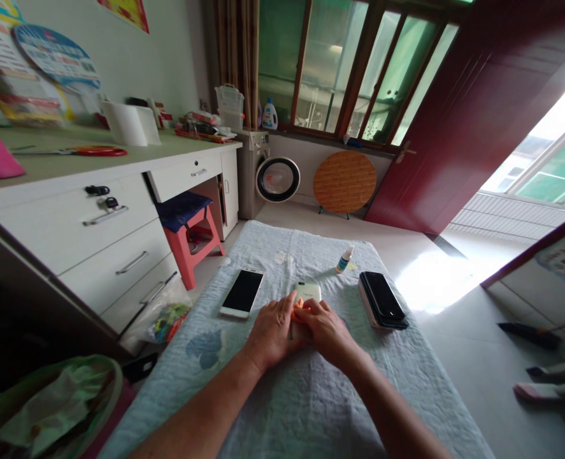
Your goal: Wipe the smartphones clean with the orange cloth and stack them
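Note:
My left hand (273,330) is wrapped round the side of a white phone (309,292), which lies back up, camera at its top left corner. Fingers of my right hand (327,328) are bunched on a small orange cloth (297,310) pressed against the phone's back. Both hands cover the phone's lower part. To the left lies a white phone with a black screen (243,292). A stack of phones (382,299), the top one black, sits to the right. Beyond my right hand a small spray bottle (344,259) stands upright.
A pale blue quilted cloth (358,395) covers the table. White drawers (114,236) and a pink stool (193,239) line the left side. At lower left stands a waste bin (114,382). A washing machine (253,172) with its door open is at the back.

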A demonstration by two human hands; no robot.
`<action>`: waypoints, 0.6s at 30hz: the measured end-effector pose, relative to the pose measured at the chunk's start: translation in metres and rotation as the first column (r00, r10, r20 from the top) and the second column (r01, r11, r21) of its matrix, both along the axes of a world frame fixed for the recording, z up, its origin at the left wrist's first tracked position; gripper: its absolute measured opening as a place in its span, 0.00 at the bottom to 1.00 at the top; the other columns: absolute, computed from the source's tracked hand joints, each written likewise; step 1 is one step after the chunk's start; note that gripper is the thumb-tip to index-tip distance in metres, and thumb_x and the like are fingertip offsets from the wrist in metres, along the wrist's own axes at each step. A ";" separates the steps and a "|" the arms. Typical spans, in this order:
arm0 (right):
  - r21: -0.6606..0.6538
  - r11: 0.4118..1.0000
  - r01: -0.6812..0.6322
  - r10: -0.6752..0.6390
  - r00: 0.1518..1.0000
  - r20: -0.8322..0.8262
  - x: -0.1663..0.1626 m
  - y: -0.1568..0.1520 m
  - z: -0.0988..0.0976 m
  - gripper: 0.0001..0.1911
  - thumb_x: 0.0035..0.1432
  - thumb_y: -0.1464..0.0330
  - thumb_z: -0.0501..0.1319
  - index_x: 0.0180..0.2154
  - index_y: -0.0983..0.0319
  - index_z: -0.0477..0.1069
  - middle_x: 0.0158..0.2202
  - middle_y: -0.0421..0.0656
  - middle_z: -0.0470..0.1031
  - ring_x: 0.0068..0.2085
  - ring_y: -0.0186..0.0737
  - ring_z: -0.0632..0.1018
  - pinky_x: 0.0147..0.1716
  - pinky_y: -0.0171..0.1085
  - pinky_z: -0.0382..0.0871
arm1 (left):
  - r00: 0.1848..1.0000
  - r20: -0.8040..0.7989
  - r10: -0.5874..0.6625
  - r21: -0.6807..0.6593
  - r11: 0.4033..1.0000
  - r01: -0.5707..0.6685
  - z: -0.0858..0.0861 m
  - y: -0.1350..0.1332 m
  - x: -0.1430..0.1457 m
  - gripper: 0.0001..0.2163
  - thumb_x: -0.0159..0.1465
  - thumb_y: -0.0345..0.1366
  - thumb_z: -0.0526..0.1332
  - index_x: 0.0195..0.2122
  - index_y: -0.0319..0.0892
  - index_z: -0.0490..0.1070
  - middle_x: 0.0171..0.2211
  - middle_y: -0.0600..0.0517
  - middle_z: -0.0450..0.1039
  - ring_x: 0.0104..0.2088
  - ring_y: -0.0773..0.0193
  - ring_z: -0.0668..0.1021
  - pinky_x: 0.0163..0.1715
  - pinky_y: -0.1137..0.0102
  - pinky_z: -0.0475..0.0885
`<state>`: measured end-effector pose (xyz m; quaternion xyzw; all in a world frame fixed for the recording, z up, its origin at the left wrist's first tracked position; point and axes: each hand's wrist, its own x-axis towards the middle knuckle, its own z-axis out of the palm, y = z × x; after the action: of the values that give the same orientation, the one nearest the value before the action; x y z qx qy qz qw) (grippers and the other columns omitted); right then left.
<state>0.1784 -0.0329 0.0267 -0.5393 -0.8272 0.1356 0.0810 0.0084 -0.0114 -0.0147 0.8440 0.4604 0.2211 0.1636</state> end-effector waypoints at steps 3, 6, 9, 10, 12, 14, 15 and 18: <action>0.042 0.997 0.068 -0.071 0.996 0.062 0.007 0.016 -0.001 0.15 0.67 0.64 0.51 0.51 0.55 0.70 0.47 0.44 0.67 0.43 0.39 0.65 0.43 0.36 0.58 | 1.000 -0.012 -0.009 0.017 1.000 0.009 -0.003 0.001 0.000 0.45 0.53 0.52 0.66 0.66 0.43 0.44 0.59 0.41 0.63 0.55 0.46 0.69 0.55 0.55 0.62; 0.060 0.992 0.115 -0.121 0.987 0.105 0.012 0.028 -0.002 0.14 0.67 0.65 0.50 0.48 0.56 0.71 0.46 0.45 0.67 0.43 0.40 0.65 0.42 0.35 0.58 | 1.000 -0.019 -0.012 0.020 1.000 0.013 -0.005 0.001 0.000 0.46 0.53 0.56 0.65 0.66 0.42 0.44 0.59 0.40 0.63 0.55 0.45 0.69 0.55 0.53 0.62; 0.071 0.991 0.112 -0.119 0.987 0.106 0.012 0.030 -0.002 0.14 0.67 0.66 0.50 0.49 0.56 0.70 0.46 0.45 0.67 0.43 0.40 0.65 0.42 0.35 0.58 | 0.999 -0.024 -0.021 0.008 1.000 0.021 -0.003 0.001 0.000 0.46 0.52 0.56 0.65 0.66 0.44 0.43 0.60 0.41 0.63 0.55 0.45 0.69 0.55 0.54 0.61; 0.074 0.992 0.101 -0.108 0.989 0.098 0.010 0.028 -0.003 0.14 0.67 0.67 0.50 0.50 0.55 0.69 0.46 0.45 0.67 0.43 0.40 0.65 0.42 0.35 0.58 | 0.999 -0.025 -0.025 0.002 1.000 0.025 -0.002 0.001 0.000 0.46 0.53 0.55 0.65 0.66 0.44 0.43 0.60 0.41 0.63 0.55 0.45 0.69 0.55 0.54 0.61; 0.071 0.995 0.074 -0.080 0.993 0.082 0.007 0.020 -0.003 0.15 0.66 0.67 0.51 0.52 0.54 0.68 0.48 0.44 0.67 0.43 0.40 0.65 0.43 0.35 0.59 | 0.999 -0.030 -0.031 -0.012 0.999 0.031 0.000 0.001 0.000 0.45 0.54 0.54 0.65 0.66 0.44 0.44 0.60 0.42 0.63 0.54 0.46 0.70 0.54 0.55 0.61; 0.047 0.998 0.044 -0.047 0.996 0.074 0.003 0.010 -0.001 0.15 0.65 0.66 0.53 0.52 0.54 0.68 0.49 0.44 0.67 0.44 0.40 0.66 0.43 0.35 0.59 | 0.999 -0.033 -0.030 -0.020 0.999 0.029 0.002 0.000 0.000 0.44 0.55 0.53 0.64 0.66 0.44 0.44 0.59 0.42 0.64 0.53 0.46 0.70 0.54 0.55 0.61; 0.029 0.999 0.031 -0.033 0.997 0.074 0.002 0.004 0.000 0.16 0.64 0.66 0.54 0.52 0.54 0.68 0.48 0.44 0.67 0.44 0.40 0.66 0.43 0.35 0.60 | 0.999 -0.033 -0.030 -0.022 0.999 0.029 0.002 0.000 0.000 0.44 0.55 0.53 0.65 0.66 0.45 0.45 0.58 0.43 0.65 0.52 0.46 0.71 0.54 0.55 0.61; -0.011 1.000 -0.008 0.008 0.998 0.062 -0.001 -0.012 0.005 0.15 0.64 0.67 0.53 0.51 0.53 0.70 0.46 0.43 0.68 0.44 0.40 0.66 0.42 0.35 0.59 | 0.999 -0.027 -0.030 -0.015 0.999 0.029 0.002 0.000 0.000 0.42 0.55 0.53 0.64 0.66 0.45 0.46 0.56 0.43 0.68 0.50 0.47 0.72 0.53 0.56 0.62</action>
<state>0.1771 -0.0451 0.0315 -0.5403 -0.8307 0.1237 0.0517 0.0083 -0.0113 -0.0131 0.8525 0.4516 0.2036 0.1667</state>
